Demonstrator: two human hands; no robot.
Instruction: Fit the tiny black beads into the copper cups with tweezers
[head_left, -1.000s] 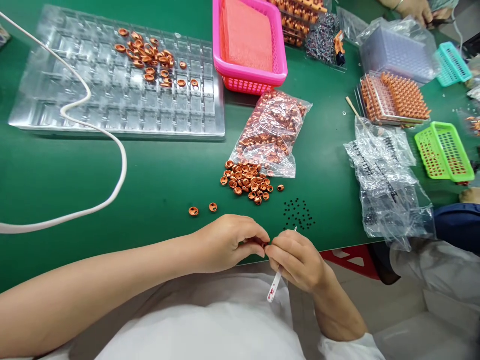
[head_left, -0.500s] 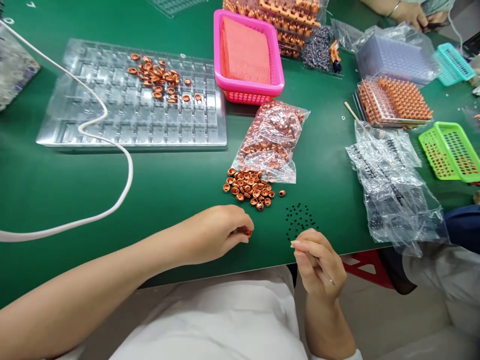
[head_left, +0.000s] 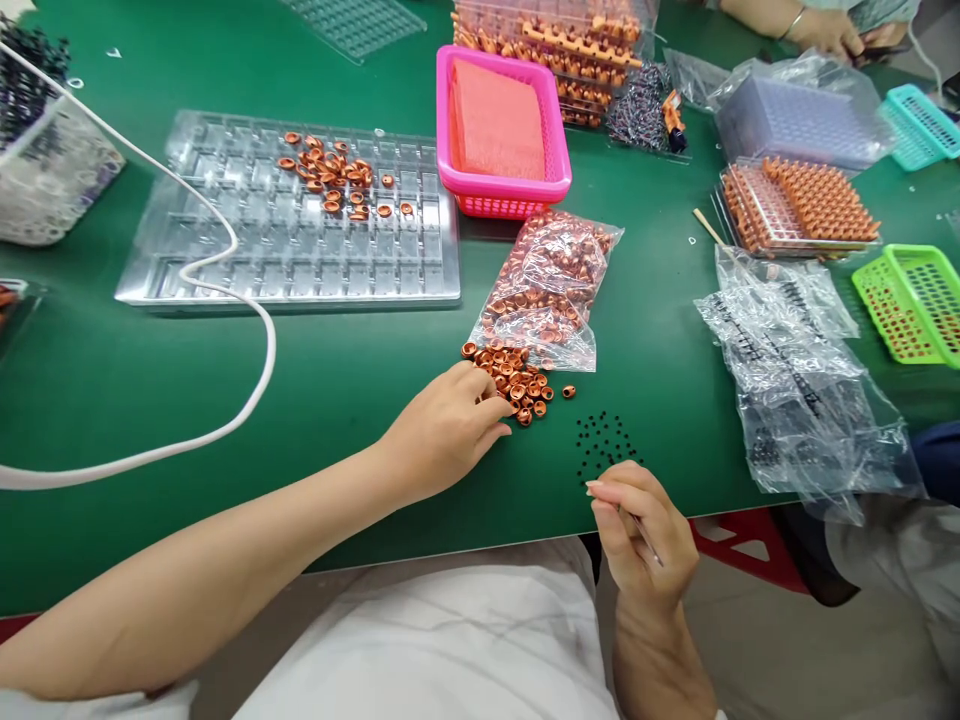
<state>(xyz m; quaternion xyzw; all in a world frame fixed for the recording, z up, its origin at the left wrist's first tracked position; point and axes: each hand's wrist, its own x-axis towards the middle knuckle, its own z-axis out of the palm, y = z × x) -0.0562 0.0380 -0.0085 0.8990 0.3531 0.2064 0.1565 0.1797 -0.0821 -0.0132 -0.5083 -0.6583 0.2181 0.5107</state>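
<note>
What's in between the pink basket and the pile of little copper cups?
A clear plastic bag holding more copper-coloured pieces lies between the pink basket and the loose pile, in the head view.

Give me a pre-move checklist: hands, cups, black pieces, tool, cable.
1. Left hand at the loose copper cups: ok.
2. Cup held in the left fingers: cannot tell, grip hidden.
3. Copper cups all in one heap: not ok, one lies apart, more sit on the clear tray.
4. Thin tool in right hand: ok.
5. Black pieces on the table near the right hand: ok.
6. White cable apart from both hands: ok.
</note>
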